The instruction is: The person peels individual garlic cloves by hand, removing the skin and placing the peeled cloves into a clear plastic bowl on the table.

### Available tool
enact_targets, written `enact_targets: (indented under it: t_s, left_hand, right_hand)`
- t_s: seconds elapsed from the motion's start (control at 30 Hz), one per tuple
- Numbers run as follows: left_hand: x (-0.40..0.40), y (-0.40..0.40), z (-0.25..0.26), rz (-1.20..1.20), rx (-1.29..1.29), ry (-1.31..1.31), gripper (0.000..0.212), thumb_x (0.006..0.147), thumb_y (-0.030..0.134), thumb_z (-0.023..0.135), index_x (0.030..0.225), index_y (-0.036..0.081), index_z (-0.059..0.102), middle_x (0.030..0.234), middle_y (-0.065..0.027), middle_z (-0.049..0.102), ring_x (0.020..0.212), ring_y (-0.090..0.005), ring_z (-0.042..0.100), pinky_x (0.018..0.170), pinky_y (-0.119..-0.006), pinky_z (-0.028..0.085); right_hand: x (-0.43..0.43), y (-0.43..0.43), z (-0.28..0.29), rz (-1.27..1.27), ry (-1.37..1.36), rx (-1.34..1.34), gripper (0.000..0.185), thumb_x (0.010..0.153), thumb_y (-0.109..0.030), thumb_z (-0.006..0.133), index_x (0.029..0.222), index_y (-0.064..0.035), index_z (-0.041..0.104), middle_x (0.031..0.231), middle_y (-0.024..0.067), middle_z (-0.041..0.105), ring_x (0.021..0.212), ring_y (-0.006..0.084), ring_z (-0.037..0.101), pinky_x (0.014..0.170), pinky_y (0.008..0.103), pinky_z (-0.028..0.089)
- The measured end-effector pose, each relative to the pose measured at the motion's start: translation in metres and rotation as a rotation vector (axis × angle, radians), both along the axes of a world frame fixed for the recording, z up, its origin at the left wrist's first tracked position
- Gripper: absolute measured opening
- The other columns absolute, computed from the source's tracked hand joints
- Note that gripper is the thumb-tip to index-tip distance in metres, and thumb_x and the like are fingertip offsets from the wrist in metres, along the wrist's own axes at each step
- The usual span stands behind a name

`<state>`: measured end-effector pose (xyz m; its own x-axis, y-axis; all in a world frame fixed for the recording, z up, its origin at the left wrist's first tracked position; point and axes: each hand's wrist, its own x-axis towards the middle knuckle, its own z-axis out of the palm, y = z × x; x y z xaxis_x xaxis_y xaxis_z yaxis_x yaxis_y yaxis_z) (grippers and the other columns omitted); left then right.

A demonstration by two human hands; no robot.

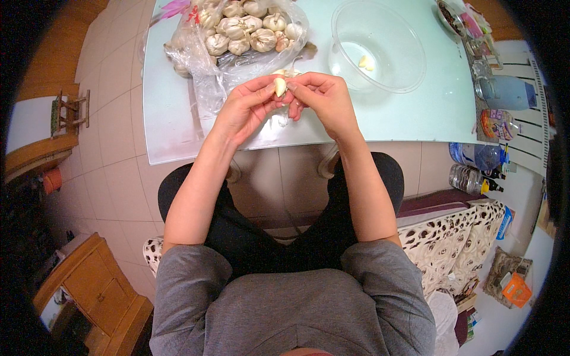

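A pale, peeled-looking garlic clove [280, 87] is pinched between the thumb and fingers of my left hand [249, 100]. The fingertips of my right hand [323, 95] meet it from the other side, by the clove's edge. Just beyond my fingers, partly hidden by them, more garlic [291, 72] lies on the table. Behind and to the left, an open clear plastic bag [209, 84] holds many whole garlic bulbs [262, 40]. To the right stands a clear plastic bowl [412, 66] with a few peeled cloves [366, 62] at its bottom.
The pale glass-topped table [427, 120] ends just in front of my lap. A pink petal-like item [175, 8] lies at its far left. Along the right side are a metal bowl [450, 18], a blue-tinted plastic jug [507, 92] and several bottles. A patterned sofa cover [441, 236] is at lower right.
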<state>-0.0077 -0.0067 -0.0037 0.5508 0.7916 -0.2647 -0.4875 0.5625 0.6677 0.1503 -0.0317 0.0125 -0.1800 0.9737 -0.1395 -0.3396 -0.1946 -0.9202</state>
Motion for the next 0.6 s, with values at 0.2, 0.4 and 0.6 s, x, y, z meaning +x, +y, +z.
enact_targets:
  t_s: [0.2, 0.4, 0.6]
  left_hand:
    - [-0.002, 0.002, -0.003, 0.057, 0.090, 0.122, 0.027, 0.077, 0.009, 0.053, 0.101, -0.005, 0.050, 0.091, -0.0114, 0.056, 0.079, -0.0159, 0.054, 0.072, -0.026, 0.044]
    - [-0.004, 0.003, -0.004, 0.018, 0.115, 0.151, 0.025, 0.077, 0.008, 0.053, 0.099, -0.004, 0.051, 0.089, -0.0110, 0.057, 0.077, -0.0155, 0.054, 0.070, -0.026, 0.044]
    - [-0.003, 0.002, 0.002, 0.014, 0.060, 0.051, 0.024, 0.077, 0.003, 0.051, 0.099, -0.006, 0.051, 0.091, -0.0137, 0.056, 0.080, -0.0174, 0.056, 0.073, -0.027, 0.046]
  right_hand:
    - [-0.003, 0.001, -0.001, 0.000, 0.011, 0.012, 0.016, 0.074, -0.007, 0.056, 0.082, 0.0066, 0.055, 0.066, 0.0096, 0.058, 0.050, 0.0123, 0.054, 0.044, 0.0220, 0.045]
    - [0.000, 0.000, 0.004, 0.030, -0.036, -0.008, 0.017, 0.073, -0.006, 0.056, 0.083, 0.0071, 0.055, 0.067, 0.0111, 0.058, 0.050, 0.0128, 0.054, 0.044, 0.0221, 0.045]
    - [0.002, 0.001, 0.001, 0.041, 0.000, -0.019, 0.016, 0.075, -0.007, 0.053, 0.083, 0.0068, 0.055, 0.068, 0.0114, 0.059, 0.050, 0.0139, 0.055, 0.045, 0.0224, 0.045]
